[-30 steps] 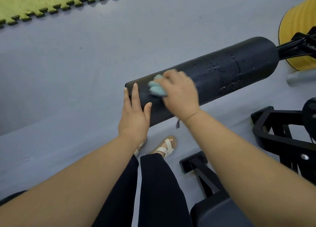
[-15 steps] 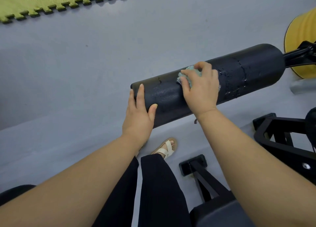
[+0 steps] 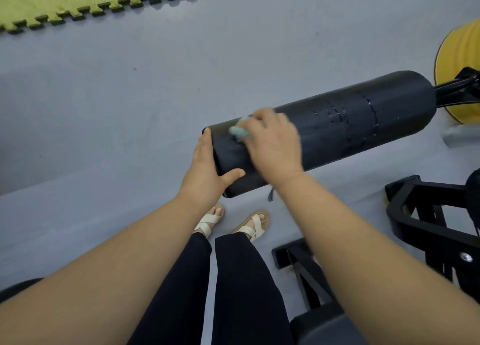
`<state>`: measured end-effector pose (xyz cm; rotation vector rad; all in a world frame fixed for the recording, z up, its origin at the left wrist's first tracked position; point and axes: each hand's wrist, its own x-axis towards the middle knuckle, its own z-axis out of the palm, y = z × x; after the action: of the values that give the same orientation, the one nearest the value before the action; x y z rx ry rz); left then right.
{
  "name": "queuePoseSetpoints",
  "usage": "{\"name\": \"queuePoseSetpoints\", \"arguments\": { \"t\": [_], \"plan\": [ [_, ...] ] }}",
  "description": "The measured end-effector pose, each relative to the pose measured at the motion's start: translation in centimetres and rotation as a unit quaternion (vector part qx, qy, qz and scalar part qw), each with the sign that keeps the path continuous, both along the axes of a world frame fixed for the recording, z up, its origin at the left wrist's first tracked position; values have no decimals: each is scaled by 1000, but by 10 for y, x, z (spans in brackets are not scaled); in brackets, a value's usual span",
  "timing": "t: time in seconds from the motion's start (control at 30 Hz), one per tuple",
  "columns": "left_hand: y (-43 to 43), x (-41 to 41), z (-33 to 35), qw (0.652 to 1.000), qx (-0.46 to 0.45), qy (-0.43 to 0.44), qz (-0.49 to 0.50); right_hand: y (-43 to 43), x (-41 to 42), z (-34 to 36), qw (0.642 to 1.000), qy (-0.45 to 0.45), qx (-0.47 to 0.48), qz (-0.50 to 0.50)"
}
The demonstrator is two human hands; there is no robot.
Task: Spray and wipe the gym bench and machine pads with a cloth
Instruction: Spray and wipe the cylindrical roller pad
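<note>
Right hand point(image 3: 272, 147) is gripping the blue-green cloth point(image 3: 240, 131), fingers curled over it, and is pressing it on the black roller pad point(image 3: 363, 126) near the pad's left end; the hand is motion-blurred. Left hand point(image 3: 205, 173) is bracing that end, fingers straight against the end face, thumb lying on the near side. Droplets point(image 3: 337, 116) are sitting farther right on the pad. Half a second ago the cloth was mid-pad; left hand was lying on top.
</note>
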<state>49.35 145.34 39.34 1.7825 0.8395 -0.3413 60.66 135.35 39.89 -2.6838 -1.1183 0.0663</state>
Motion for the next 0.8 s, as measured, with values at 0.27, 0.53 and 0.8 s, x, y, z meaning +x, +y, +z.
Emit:
{"name": "queuePoseSetpoints", "arguments": {
  "t": [0.27,0.53,0.8],
  "plan": [
    [-18,-7,9,997,80,12,-4,-18,16,1,971,17,-31,-238],
    [-17,-6,9,996,85,4,-2,-2,-5,2,1000,5,24,-4],
    [-19,4,20,990,129,56,-27,-24,29,4,969,8,-23,-245]
  ]
}}
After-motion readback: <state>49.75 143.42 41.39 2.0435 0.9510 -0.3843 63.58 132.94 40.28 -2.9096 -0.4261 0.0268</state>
